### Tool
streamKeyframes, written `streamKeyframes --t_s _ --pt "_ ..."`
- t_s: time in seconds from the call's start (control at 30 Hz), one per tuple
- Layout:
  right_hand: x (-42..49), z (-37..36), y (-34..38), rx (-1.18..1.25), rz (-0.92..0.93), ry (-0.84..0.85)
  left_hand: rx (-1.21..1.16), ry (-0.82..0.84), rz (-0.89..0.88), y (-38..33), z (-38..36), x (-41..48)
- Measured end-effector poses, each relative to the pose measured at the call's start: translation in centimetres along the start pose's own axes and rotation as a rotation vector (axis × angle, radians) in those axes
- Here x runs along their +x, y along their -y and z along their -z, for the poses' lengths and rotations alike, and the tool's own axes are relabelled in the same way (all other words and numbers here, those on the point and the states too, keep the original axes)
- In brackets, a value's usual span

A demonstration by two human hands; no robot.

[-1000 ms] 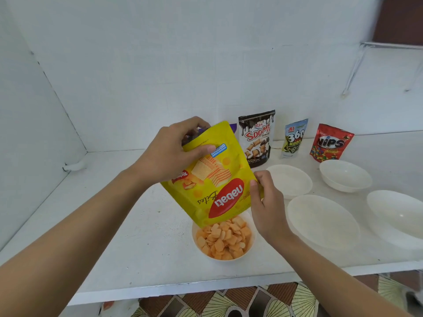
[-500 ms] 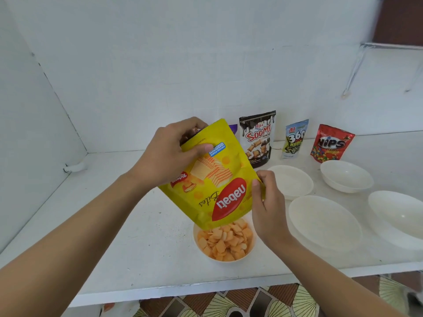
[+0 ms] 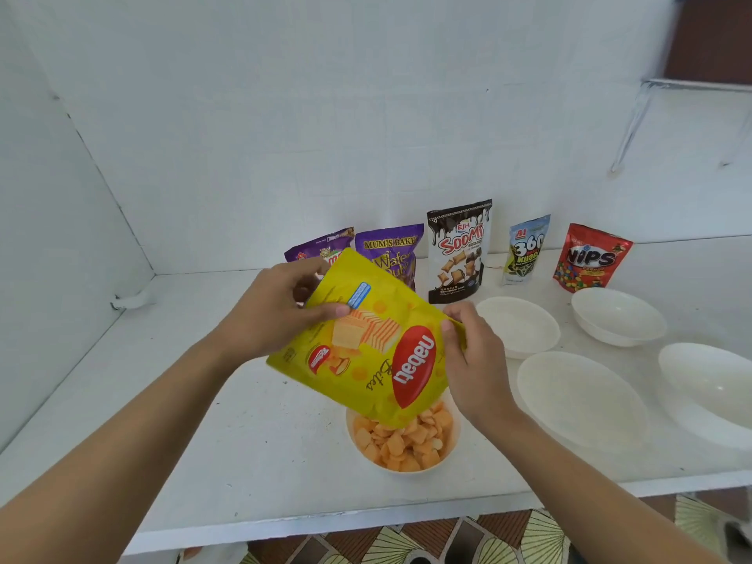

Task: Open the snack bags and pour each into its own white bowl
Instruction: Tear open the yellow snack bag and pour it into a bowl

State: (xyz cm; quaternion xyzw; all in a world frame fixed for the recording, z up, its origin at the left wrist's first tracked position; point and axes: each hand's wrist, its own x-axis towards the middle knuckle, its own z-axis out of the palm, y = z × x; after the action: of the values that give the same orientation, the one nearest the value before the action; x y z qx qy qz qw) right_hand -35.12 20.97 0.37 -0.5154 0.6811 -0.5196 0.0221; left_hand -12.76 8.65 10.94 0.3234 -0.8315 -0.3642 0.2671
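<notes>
The yellow bag [image 3: 366, 360] is tipped upside down. Its long side runs from the left hand [image 3: 272, 315] up high, down to the white bowl [image 3: 409, 470] right under its open end. The left hand grips the raised end, and the right hand [image 3: 472, 356] pinches the side edge. Orange snacks [image 3: 403, 439] fill the bowl at the front of the bench [image 3: 228, 433]. I think this pour is almost done. Empty bowls [image 3: 582, 396] wait to the right.

White walls [image 3: 285, 116], white shelf [image 3: 244, 462] — patterned floor [image 3: 468, 539] below.
</notes>
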Motion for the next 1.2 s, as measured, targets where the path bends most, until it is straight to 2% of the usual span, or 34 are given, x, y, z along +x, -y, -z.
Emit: streamKeyframes --t_s 0.13,0.23,0.43,0.5,0.6,0.77,1.0,1.2 --pt "0.0 -0.2 0.9 -0.03 0.015 0.094 -0.153 -0.076 0.083 2.9 -0.3 -0.8" --pt "0.7 0.2 2.4 0.114 -0.013 0.121 -0.313 -0.121 0.138 4.6 -0.3 -1.7" --pt "2.0 0.3 4.0 0.587 -0.36 0.222 -0.681 -0.174 0.268 7.9 -0.6 -3.4" --pt "2.0 0.0 3.8 0.632 -0.442 0.33 -0.788 -0.19 0.294 8.6 -1.1 -3.8" --pt "1.6 -0.9 3.5 0.57 -0.449 0.445 -0.87 -0.208 0.346 9.4 -2.1 -4.3" --pt "1.8 -2.2 3.3 0.434 -0.37 0.377 -0.83 -0.155 0.413 11.2 -2.0 -4.8" --pt "3.7 -2.6 5.6 0.183 -0.178 0.342 -0.564 0.17 0.4 11.5 2.0 -3.0" --pt "5.7 -1.6 8.2 0.05 -0.047 0.361 -0.178 0.11 0.227 8.4 6.9 -0.1"
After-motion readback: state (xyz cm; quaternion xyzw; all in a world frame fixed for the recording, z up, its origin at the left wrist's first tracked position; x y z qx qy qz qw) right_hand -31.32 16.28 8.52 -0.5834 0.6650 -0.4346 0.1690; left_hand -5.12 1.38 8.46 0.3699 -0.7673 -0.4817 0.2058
